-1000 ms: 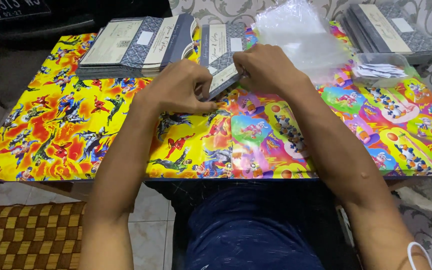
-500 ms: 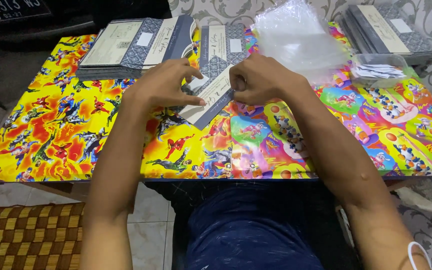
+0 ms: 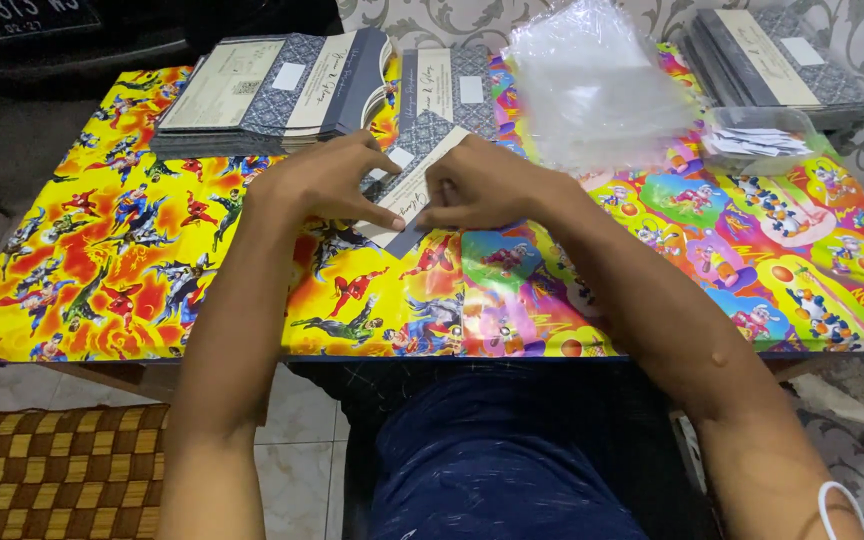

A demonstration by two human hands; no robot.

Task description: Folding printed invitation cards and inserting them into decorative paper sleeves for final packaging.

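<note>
Card in hand: a folded card point(image 3: 414, 186) in cream and blue-grey pattern lies tilted on the desk near the middle, just in front of the person, with both hands on it.
Left hand: the left hand point(image 3: 327, 180) is curled, fingers bent over the card's left edge, thumb and forefinger pinching toward its lower corner; it seems to pin that side flat.
Right hand: the right hand point(image 3: 482, 185) is likewise half closed, fingertips meeting the left hand's at the card's lower end (whether it grips or only presses, I cannot tell). The two hands meet at one spot, probably to hold a flap or fold in line.
Nearest neighbour: a second card of the same kind point(image 3: 444, 85) lies flat just behind the first, touching or nearly so.
Left stack: a pile of matching cards point(image 3: 272, 90) sits at the far left of the desk, fanned slightly, within easy reach of the left hand.
Plastic sleeves: a loose heap of clear plastic bags point(image 3: 592, 85) rests far right of centre, close to the right hand.
Right side: a clear tub of small white slips point(image 3: 762, 140) stands beside another stack of cards point(image 3: 772, 55) at the far right corner.
Desk: the desk point(image 3: 102, 260) is covered in bright cartoon-printed wrap, yellow on the left.
</note>
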